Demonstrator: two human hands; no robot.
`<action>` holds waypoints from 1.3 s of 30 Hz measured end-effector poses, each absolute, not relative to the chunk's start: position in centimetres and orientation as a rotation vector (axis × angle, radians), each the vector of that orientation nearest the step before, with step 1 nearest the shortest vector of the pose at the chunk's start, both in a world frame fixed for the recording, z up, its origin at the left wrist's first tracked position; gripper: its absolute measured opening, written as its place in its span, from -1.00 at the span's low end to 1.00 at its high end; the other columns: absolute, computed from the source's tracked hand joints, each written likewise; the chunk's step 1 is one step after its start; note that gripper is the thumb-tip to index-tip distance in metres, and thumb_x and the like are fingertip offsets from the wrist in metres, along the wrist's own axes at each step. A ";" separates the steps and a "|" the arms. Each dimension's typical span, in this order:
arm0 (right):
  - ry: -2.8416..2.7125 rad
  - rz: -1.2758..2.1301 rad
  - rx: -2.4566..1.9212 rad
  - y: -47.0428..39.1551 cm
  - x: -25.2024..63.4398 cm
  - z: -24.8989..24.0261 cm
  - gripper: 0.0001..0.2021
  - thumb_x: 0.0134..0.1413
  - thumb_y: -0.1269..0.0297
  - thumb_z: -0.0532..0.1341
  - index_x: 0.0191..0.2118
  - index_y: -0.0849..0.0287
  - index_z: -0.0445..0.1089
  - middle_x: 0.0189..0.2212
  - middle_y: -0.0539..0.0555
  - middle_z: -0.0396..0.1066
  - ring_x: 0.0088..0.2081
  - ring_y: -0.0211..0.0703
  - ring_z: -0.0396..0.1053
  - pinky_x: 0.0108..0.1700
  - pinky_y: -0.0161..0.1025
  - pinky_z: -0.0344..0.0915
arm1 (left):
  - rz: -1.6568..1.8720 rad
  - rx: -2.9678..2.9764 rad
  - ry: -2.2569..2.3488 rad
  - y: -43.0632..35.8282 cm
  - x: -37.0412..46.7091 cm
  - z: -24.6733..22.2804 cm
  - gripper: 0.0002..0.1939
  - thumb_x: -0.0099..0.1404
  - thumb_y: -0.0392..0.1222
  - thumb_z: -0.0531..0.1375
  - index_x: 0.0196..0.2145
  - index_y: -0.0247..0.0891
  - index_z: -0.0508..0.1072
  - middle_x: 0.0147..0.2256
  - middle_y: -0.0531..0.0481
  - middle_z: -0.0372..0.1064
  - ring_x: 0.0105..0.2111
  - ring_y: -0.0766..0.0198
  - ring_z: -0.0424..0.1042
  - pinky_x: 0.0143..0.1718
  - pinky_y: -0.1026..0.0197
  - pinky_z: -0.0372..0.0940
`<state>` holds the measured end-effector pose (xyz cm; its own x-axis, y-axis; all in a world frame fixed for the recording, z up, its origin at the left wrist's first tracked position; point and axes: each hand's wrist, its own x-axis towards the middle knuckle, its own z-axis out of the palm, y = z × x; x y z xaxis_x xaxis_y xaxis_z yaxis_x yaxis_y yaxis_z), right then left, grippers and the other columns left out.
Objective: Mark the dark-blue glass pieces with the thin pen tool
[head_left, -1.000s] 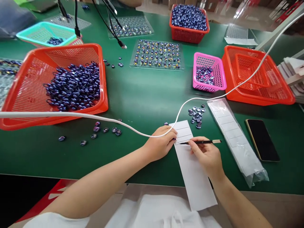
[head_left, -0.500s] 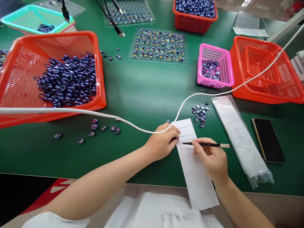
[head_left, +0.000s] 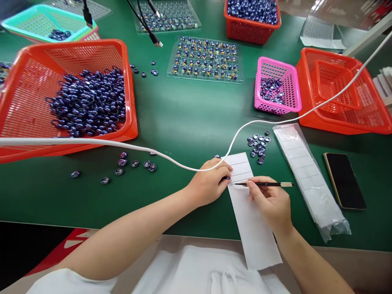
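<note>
Work seems partway to us, with loose pieces [head_left: 261, 154] left on the bench [head_left: 183, 122], its edge crossed by the ruled white strip [head_left: 252, 228], as our right hand [head_left: 272, 200] grips a slim black tool [head_left: 271, 184] and our left hand [head_left: 208, 183] pinches a dark piece [head_left: 226, 178].

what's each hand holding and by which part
Right hand: a slim black tool, near its middle, toward the tip. Left hand: apparently a small dark piece, its grip point hidden.

Shiny grn tbl [head_left: 190, 118]; pale flr [head_left: 364, 265]
</note>
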<state>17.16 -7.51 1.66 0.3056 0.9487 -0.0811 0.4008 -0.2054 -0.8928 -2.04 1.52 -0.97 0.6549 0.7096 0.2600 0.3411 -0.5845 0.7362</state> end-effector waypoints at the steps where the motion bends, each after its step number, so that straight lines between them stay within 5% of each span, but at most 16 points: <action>1: -1.171 0.877 -1.746 -7.5 17.3 1.7 -0.84 0.20 0.16 0.31 -0.28 0.15 0.49 -0.60 -0.04 0.42 -0.58 -0.23 0.39 -0.48 -0.30 0.33 | 0.723 2.208 0.809 1.5 -2.0 -1.0 -0.89 0.29 -0.41 0.19 -0.29 -0.23 0.40 -0.13 -0.09 0.50 -0.05 0.11 0.42 0.14 -0.10 0.24; 6: -1.018 0.909 -1.674 -7.8 18.1 2.0 -0.81 0.19 0.14 0.33 -0.27 0.17 0.48 -0.61 -0.03 0.41 -0.58 -0.24 0.36 -0.48 -0.30 0.30 | 0.772 2.207 0.790 1.6 -2.1 -1.1 -0.89 0.30 -0.40 0.18 -0.29 -0.23 0.42 -0.18 -0.08 0.51 -0.09 0.12 0.43 0.10 -0.08 0.26; 13: -0.940 0.843 -1.655 -10.6 19.4 2.3 -0.83 0.17 0.16 0.36 -0.24 0.15 0.51 -0.59 -0.01 0.45 -0.54 -0.22 0.40 -0.47 -0.31 0.31 | 0.859 2.096 0.907 0.2 -2.5 0.4 -0.88 0.39 -0.27 0.15 -0.17 -0.22 0.48 -0.33 -0.04 0.50 -0.32 0.22 0.45 -0.25 0.17 0.35; 19: -0.786 0.784 -1.500 -10.3 20.2 1.5 -0.84 0.14 0.19 0.37 -0.26 0.17 0.49 -0.42 0.09 0.56 -0.57 -0.24 0.37 -0.50 -0.27 0.33 | 0.548 1.965 0.980 0.2 -0.5 2.7 -0.83 0.35 -0.22 0.20 -0.15 -0.16 0.57 -0.31 0.02 0.57 -0.37 0.26 0.47 -0.27 0.21 0.35; 27: -0.782 0.715 -1.570 -10.2 19.5 1.3 -0.86 0.14 0.20 0.37 -0.25 0.15 0.52 -0.53 0.00 0.47 -0.56 -0.24 0.39 -0.47 -0.29 0.37 | 0.452 1.606 0.985 0.5 0.5 0.2 -0.74 0.31 -0.18 0.20 -0.08 -0.21 0.58 -0.36 -0.01 0.58 -0.41 0.23 0.52 -0.35 0.22 0.42; 39: -0.842 0.702 -1.625 -10.6 19.2 1.8 -0.88 0.19 0.22 0.34 -0.23 0.13 0.51 -0.43 0.03 0.52 -0.52 -0.24 0.42 -0.40 -0.28 0.43 | 0.365 1.478 0.927 0.5 0.1 0.4 -0.66 0.25 -0.12 0.28 -0.02 -0.22 0.57 -0.40 0.02 0.56 -0.44 0.24 0.50 -0.34 0.23 0.43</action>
